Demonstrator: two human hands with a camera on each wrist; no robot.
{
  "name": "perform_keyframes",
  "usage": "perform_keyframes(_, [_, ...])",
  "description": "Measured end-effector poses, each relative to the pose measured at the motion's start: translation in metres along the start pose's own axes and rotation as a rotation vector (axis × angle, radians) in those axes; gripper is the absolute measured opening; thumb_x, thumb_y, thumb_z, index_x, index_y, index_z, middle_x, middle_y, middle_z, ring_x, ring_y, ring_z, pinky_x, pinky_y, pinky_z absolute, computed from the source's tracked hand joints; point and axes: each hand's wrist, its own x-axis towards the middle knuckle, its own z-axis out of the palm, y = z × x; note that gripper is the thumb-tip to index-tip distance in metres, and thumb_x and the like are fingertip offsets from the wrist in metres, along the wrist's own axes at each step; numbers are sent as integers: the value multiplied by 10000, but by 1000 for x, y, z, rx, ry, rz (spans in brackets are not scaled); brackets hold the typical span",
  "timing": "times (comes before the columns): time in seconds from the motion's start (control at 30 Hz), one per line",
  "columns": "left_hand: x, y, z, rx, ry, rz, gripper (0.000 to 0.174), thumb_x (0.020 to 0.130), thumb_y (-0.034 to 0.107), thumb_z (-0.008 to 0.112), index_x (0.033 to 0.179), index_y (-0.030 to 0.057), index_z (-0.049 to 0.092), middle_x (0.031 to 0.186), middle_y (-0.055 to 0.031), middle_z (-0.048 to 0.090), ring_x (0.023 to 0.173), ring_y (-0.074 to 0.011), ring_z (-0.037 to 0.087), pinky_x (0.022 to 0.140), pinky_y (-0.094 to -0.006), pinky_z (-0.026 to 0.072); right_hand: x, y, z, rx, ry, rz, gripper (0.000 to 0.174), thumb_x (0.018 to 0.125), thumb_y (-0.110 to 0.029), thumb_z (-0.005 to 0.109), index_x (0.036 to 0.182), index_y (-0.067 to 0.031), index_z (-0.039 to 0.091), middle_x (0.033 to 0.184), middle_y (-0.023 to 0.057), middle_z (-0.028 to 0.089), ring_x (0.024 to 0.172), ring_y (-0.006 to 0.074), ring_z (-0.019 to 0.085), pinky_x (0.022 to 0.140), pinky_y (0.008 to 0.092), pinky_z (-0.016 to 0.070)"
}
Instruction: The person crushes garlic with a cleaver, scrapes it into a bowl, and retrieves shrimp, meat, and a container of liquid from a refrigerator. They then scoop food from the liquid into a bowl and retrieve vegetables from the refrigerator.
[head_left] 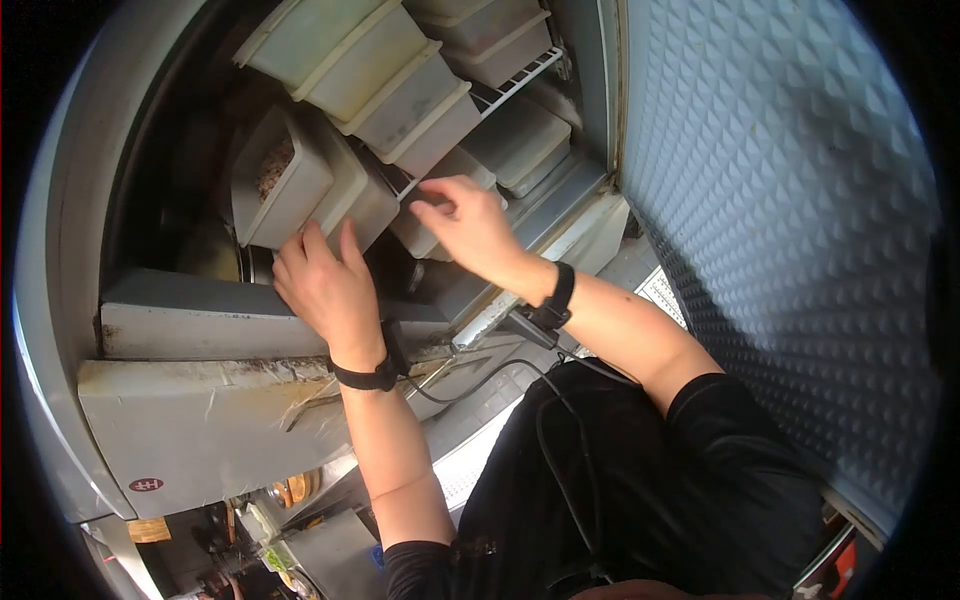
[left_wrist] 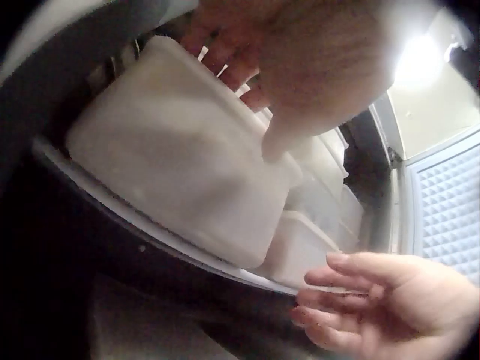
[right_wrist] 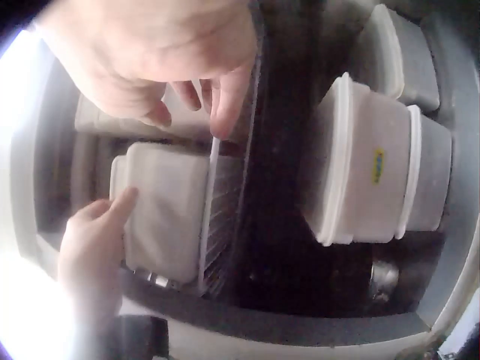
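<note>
The head view's curved edges are blackened. In the left wrist view, glare is cast by a white light [left_wrist: 418, 63]; in the right, the refrigerator interior [right_wrist: 279, 202] is left dim and blurred.

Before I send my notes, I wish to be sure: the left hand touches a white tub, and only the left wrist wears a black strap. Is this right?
Not quite: the head view shows a black strap on the right wrist too. The left hand does touch a white tub.
</note>
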Motion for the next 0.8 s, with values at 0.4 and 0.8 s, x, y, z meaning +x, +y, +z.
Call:
perform_keyframes(0.4, [-56, 27, -6, -360, 66, 155, 316, 823, 58, 722, 1118, -25, 645, 1212, -195, 603, 1166, -392, 546, 1000, -481, 442, 72, 188, -131, 164, 496, 730, 471, 905, -123, 691, 1292, 71, 506, 979, 116, 639, 754, 148, 614, 655, 262, 547])
perform_keyframes(0.8, [-108, 40, 119, -324, -541, 99, 664, 815, 148, 720, 1384, -37, 430, 1451, -252, 408, 1348, -438, 381, 1107, -507, 350, 116, 224, -121, 571, 740, 909, 124, 874, -58, 678, 984, -54, 623, 795, 44, 564, 693, 173, 521, 665, 340, 467])
